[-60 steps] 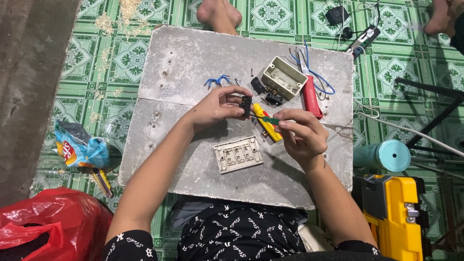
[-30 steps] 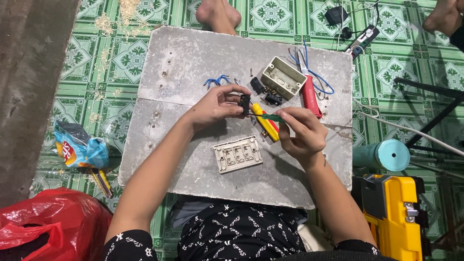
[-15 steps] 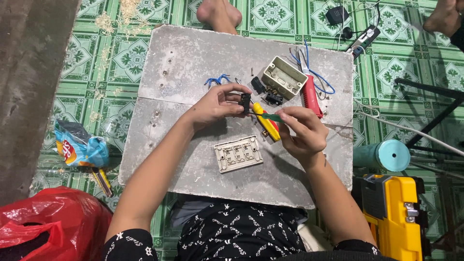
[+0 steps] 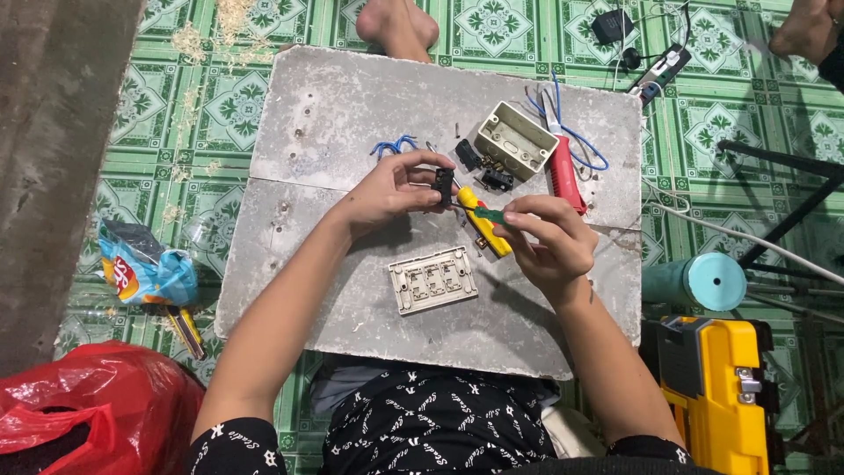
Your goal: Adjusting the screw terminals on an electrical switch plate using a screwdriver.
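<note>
My left hand [image 4: 391, 189] pinches a small black switch part [image 4: 444, 186] above the grey board [image 4: 334, 105]. My right hand [image 4: 545, 242] grips a green-handled screwdriver [image 4: 489, 215], its tip pointed at the black part. A yellow-handled tool [image 4: 485, 230] lies on the board just under my hands. A white three-gang switch plate [image 4: 432, 280] rests face down below them. A beige wall box [image 4: 515, 139] stands at the back, with loose black parts [image 4: 497, 179] beside it.
Red-handled cutters [image 4: 563, 171] and blue wire [image 4: 585, 145] lie at the board's right. A teal roll [image 4: 699, 281] and a yellow case [image 4: 716, 387] sit at right, a red bag [image 4: 88, 413] and a snack bag [image 4: 141, 273] at left. Another person's foot [image 4: 397, 26] touches the far edge.
My right hand has shifted slightly with the screwdriver against the black part. My left hand keeps its hold. Nothing else has moved.
</note>
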